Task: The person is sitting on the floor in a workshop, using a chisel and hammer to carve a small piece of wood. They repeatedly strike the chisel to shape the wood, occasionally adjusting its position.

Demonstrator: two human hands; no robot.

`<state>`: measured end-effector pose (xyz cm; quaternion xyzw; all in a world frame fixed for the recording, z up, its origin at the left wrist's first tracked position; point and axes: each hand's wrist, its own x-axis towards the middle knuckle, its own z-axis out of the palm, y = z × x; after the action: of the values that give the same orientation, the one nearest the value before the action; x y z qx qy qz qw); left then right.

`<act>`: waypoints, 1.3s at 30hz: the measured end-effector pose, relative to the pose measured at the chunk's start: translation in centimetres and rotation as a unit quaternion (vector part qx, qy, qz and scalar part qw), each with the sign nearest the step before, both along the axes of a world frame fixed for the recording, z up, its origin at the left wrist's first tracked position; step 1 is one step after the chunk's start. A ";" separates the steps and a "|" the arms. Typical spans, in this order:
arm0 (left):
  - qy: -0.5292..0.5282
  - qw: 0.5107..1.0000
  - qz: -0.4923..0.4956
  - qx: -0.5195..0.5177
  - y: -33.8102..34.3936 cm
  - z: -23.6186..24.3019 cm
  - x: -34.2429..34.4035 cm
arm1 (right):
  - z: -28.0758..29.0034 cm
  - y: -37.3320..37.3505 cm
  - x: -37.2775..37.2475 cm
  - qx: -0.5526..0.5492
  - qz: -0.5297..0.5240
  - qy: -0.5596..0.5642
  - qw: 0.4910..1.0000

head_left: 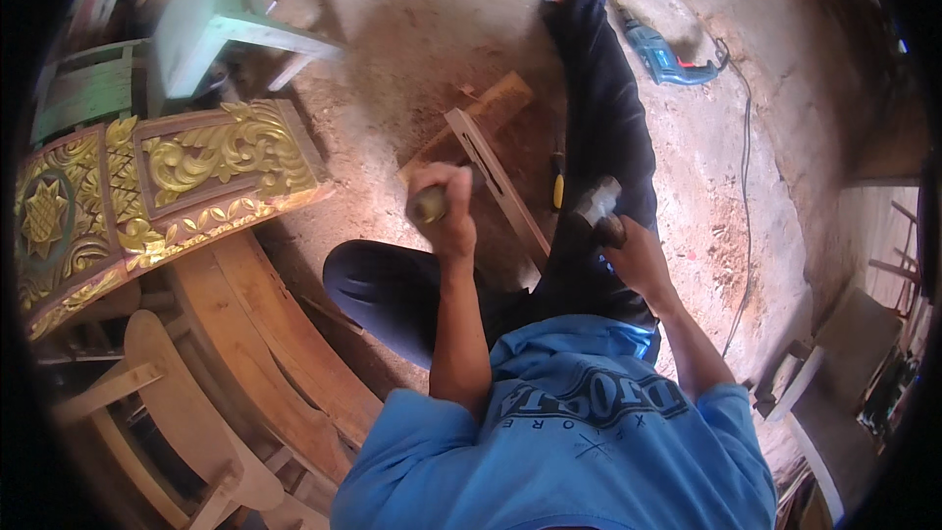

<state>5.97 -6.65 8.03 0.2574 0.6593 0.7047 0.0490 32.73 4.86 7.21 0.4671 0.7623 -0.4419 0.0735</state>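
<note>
My left hand is closed around a chisel; its olive, rounded handle end points up toward me, and the blade is mostly hidden and blurred. Below that hand lies a narrow wooden bar with a slot cut near its far end, running slantwise toward my lap. Over my right thigh, my right hand grips a hammer, its grey metal head raised apart from the chisel. A yellow-and-black handled tool lies on the floor between the bar and my outstretched leg.
A flat board lies under the bar's far end. Blue power drill and its cord rest on the floor at right. Gold-carved panel, wooden chair parts and a pale green chair crowd the left.
</note>
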 end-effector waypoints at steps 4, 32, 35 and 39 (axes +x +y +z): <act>-0.172 0.981 0.026 0.089 -1.7 0.0 -1.1 | -0.3 0.5 -0.6 0.010 0.040 -0.007 0.999; -0.202 0.978 0.016 0.057 0.7 -3.5 -2.7 | 0.4 0.2 -0.7 -0.008 0.033 -0.016 0.999; -0.199 0.978 0.011 0.065 0.8 -3.5 -2.6 | 0.5 0.2 -0.6 -0.011 0.030 -0.014 0.999; -0.190 0.980 0.006 0.063 0.8 -3.8 -2.6 | 0.6 -0.1 -0.5 0.006 0.039 -0.023 0.999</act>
<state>3.32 -5.89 4.28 0.1170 0.5940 0.7811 0.1530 32.18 4.79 7.86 0.4471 0.7808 -0.4235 0.1052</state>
